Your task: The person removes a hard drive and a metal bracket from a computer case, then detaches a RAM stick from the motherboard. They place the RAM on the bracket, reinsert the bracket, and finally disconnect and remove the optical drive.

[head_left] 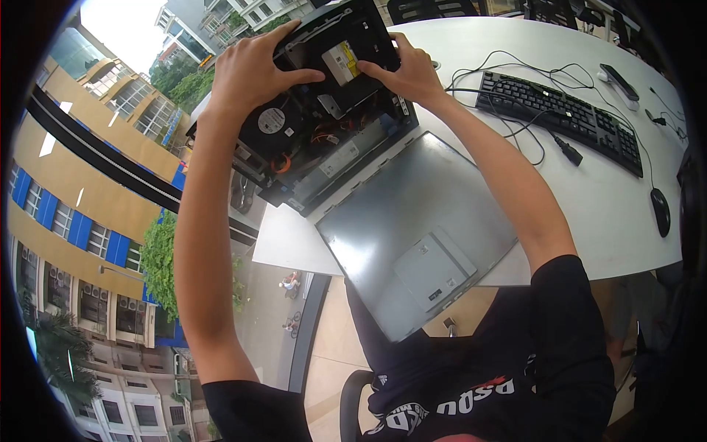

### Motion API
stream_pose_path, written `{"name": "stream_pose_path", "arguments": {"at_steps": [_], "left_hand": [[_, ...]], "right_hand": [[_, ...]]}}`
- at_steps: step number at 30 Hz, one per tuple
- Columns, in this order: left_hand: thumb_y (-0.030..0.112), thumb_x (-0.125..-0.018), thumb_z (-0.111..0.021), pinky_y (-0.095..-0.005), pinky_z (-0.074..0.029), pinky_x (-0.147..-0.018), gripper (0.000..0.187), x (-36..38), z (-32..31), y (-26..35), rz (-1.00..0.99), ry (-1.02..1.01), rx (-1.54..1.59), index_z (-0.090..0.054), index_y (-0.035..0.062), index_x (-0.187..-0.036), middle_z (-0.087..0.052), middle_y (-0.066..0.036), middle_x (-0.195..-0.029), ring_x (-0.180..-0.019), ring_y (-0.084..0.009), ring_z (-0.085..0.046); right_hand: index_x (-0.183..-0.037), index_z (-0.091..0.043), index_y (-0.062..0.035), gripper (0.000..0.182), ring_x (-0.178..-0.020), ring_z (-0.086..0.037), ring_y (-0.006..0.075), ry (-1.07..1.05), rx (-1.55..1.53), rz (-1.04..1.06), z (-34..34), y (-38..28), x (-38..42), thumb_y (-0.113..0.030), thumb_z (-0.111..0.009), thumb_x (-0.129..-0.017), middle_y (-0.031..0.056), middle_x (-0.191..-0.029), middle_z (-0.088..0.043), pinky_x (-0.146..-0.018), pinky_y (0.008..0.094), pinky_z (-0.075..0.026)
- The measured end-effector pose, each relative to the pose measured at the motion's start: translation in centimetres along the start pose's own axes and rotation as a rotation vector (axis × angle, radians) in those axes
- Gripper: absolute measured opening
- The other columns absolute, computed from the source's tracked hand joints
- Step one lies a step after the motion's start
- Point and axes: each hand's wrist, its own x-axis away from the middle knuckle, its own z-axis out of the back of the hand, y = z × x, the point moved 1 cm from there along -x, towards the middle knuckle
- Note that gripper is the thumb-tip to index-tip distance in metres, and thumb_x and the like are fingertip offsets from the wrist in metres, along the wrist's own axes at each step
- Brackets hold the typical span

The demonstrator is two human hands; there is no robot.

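A desktop computer case (318, 184) lies opened at the table's far left, its inside facing up. My left hand (258, 70) grips the left side of a black drive cage (313, 53) in the case, thumb across its face and fingers over the far edge. From the other side my right hand (409, 74) holds the same cage, its thumb by a label with a yellow strip (341, 62). A round fan (272, 121) and coloured cables (324, 134) show below the cage. The fingertips behind it are hidden.
The metal side panel (368, 236) lies nearest me, overhanging the table edge. On the white table (471, 44) to the right are a black keyboard (560, 118), loose cables, a cable plug (567, 149) and a mouse (660, 212). A window is at the left.
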Motion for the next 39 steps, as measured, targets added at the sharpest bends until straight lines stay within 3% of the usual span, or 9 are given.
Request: {"name": "stream_pose_path", "arguments": {"at_steps": [9, 13, 18, 22, 25, 28, 30, 34, 39], "left_hand": [[0.077, -0.065, -0.081, -0.0476, -0.056, -0.096, 0.093, 0.4, -0.4, 0.2, 0.058, 0.052, -0.07, -0.065, 0.024, -0.139, -0.078, -0.012, -0.091, -0.092, -0.0327, -0.077], [0.069, -0.071, -0.083, -0.0466, -0.055, -0.098, 0.088, 0.8, 0.0, 1.0, 0.09, 0.028, -0.067, -0.064, 0.0172, -0.14, -0.076, -0.015, -0.104, -0.1, -0.0328, -0.074], [0.074, -0.071, -0.079, -0.0467, -0.055, -0.098, 0.096, 0.7, 1.1, 1.9, 0.148, -0.025, -0.067, -0.061, 0.0117, -0.142, -0.077, -0.018, -0.107, -0.1, -0.0329, -0.074], [0.071, -0.071, -0.081, -0.0465, -0.055, -0.097, 0.094, 1.0, 0.7, 1.7, 0.117, 0.043, -0.085, -0.062, 0.0115, -0.142, -0.077, -0.018, -0.105, -0.097, -0.0339, -0.074], [0.066, -0.073, -0.082, -0.0458, -0.052, -0.102, 0.091, 1.9, 0.4, 2.7, 0.094, 0.168, -0.018, -0.061, 0.0116, -0.143, -0.075, -0.019, -0.114, -0.107, -0.0331, -0.071], [0.056, -0.082, -0.08, -0.0472, -0.038, -0.117, 0.083, 5.9, -0.6, 7.4, 0.027, 0.341, 0.001, -0.055, 0.0129, -0.148, -0.054, -0.022, -0.149, -0.142, -0.0344, -0.047], [0.055, -0.076, -0.087, -0.0451, -0.054, -0.097, 0.078, 9.3, -1.5, 11.0, -0.213, 0.513, 0.068, -0.066, 0.0097, -0.136, -0.073, -0.018, -0.118, -0.108, -0.0328, -0.071], [0.05, -0.08, -0.085, -0.0442, -0.054, -0.095, 0.079, 17.3, 1.1, 19.2, -0.05, -0.153, 0.635, -0.063, -0.006, -0.131, -0.065, -0.025, -0.124, -0.118, -0.0362, -0.064], [0.059, -0.08, -0.081, -0.0452, -0.054, -0.091, 0.09, 19.9, 1.4, 21.8, 0.004, -0.451, 0.61, -0.058, -0.0113, -0.132, -0.06, -0.026, -0.121, -0.112, -0.0389, -0.063]], "right_hand": [[-0.134, -0.051, 0.0047, 0.089, -0.087, -0.078, 0.0317, -0.069, -0.008, -0.004, 0.2, 0.4, -0.3, -0.064, -0.076, -0.084, 0.0206, -0.098, -0.077, -0.082, 0.0385, -0.061], [-0.138, -0.05, 0.0047, 0.086, -0.104, -0.075, 0.0339, -0.147, -0.144, -0.119, 1.1, 1.7, 2.0, -0.062, -0.073, -0.088, 0.0243, -0.112, -0.075, -0.092, 0.0397, -0.058], [-0.141, -0.048, 0.0015, 0.064, -0.126, -0.064, 0.0351, -0.282, -0.04, -0.077, 6.1, 2.6, 9.5, -0.04, -0.069, -0.098, 0.0254, -0.132, -0.066, -0.102, 0.0454, -0.054], [-0.139, -0.051, 0.0003, 0.054, -0.12, -0.067, 0.0332, -0.353, -0.03, -0.087, 12.3, -0.5, 13.8, -0.024, -0.071, -0.096, 0.0212, -0.126, -0.07, -0.101, 0.0444, -0.054], [-0.137, -0.054, -0.0005, 0.049, -0.116, -0.069, 0.0303, -0.338, -0.03, -0.128, 16.0, -1.0, 16.8, -0.021, -0.07, -0.095, 0.0181, -0.121, -0.073, -0.1, 0.0429, -0.054], [-0.133, -0.059, -0.0023, 0.041, -0.107, -0.073, 0.0265, -0.272, -0.007, -0.094, 17.7, -1.0, 17.6, -0.02, -0.068, -0.097, 0.0137, -0.112, -0.076, -0.094, 0.0391, -0.056], [-0.131, -0.061, -0.0033, 0.038, -0.103, -0.074, 0.0257, -0.217, -0.008, -0.079, 17.9, -0.2, 17.0, -0.019, -0.067, -0.097, 0.0124, -0.109, -0.077, -0.091, 0.0375, -0.057], [-0.129, -0.063, -0.0049, 0.035, -0.097, -0.075, 0.0226, -0.173, 0.005, -0.068, 18.2, 0.4, 17.2, -0.018, -0.068, -0.097, 0.0107, -0.105, -0.078, -0.086, 0.0341, -0.058], [-0.127, -0.065, -0.0054, 0.034, -0.094, -0.075, 0.0199, -0.18, -0.003, -0.058, 17.7, 0.7, 17.4, -0.019, -0.068, -0.096, 0.0083, -0.103, -0.078, -0.078, 0.0313, -0.058]]}}
